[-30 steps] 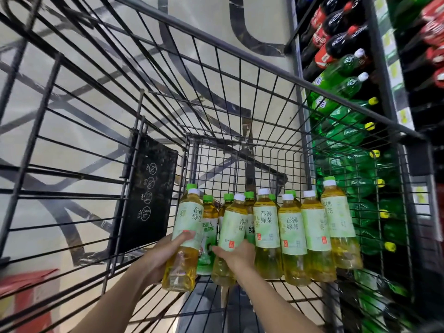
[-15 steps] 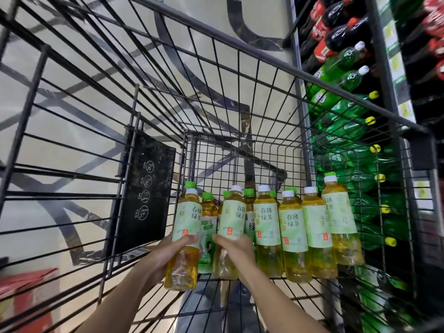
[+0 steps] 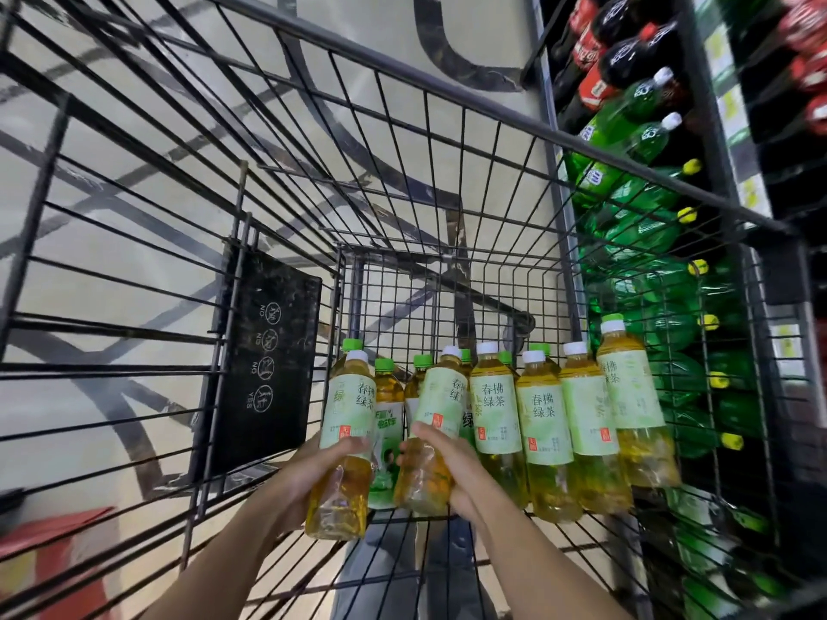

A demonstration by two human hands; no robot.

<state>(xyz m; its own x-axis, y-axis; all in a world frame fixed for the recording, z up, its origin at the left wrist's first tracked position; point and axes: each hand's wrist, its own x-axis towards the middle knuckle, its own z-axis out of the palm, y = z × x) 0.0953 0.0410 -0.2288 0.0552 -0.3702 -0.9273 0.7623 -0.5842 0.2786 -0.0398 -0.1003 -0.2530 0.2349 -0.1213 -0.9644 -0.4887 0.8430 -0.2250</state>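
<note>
Left hand: the left hand [image 3: 313,481] is curled round the lower half of a clear plastic bottle of yellow tea with a white cap and pale green label [image 3: 351,409], thumb lying across the label's bottom edge.
Right hand: the right hand [image 3: 452,467] grips a second white-capped tea bottle [image 3: 438,404] at its middle, fingers wrapped round it from the right side.
Held bottles: both are upright with a slight tilt, just beside each other at the left end of the row, low in the near end of the cart.
Row: four more white-capped tea bottles [image 3: 546,418] stand shoulder to shoulder to the right of the held pair, the last one touching the right wall.
Behind the row: green-capped tea bottles [image 3: 388,391] show in the gaps, close against the front ones.
Surface: a black wire shopping cart [image 3: 447,98], its bars running under the bottles; jeans-clad legs show through them.
Cart left wall: a black plastic flap with white safety icons [image 3: 264,355] hangs there.
Floor: pale glossy floor with dark curved inlay [image 3: 394,24], seen through the bars.
Right side: a dark shop shelf with green soda bottles with yellow caps [image 3: 644,217], and dark cola bottles with red labels [image 3: 620,60] further along.
</note>
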